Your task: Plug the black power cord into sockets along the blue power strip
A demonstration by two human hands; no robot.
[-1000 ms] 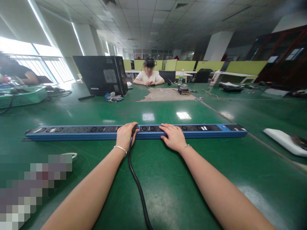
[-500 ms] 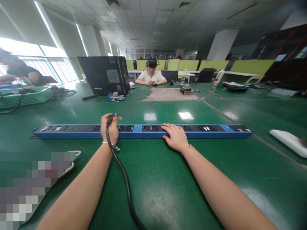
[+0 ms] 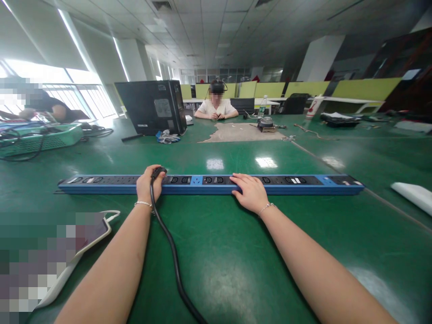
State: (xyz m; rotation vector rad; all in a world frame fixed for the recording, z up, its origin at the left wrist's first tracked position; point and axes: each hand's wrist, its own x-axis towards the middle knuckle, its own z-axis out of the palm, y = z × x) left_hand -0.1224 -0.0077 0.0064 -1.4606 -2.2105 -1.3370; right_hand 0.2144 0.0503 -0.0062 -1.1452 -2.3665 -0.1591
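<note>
A long blue power strip with black sockets lies across the green table. My left hand is closed around a black plug just over the strip, left of its blue socket. From the plug a thick black cable runs down toward me. My right hand lies on the strip right of its middle, fingers stretched out over the sockets. Whether the plug touches the strip cannot be made out.
At the left are a phone-like device and a green basket of cables. Behind the strip stand a black computer case and gloves. A person sits across the table. A white object lies at the right.
My left hand has turned and moved slightly left and down with the plug, which now points more to the right. My right hand stays on the strip. The whole view has shifted a little.
</note>
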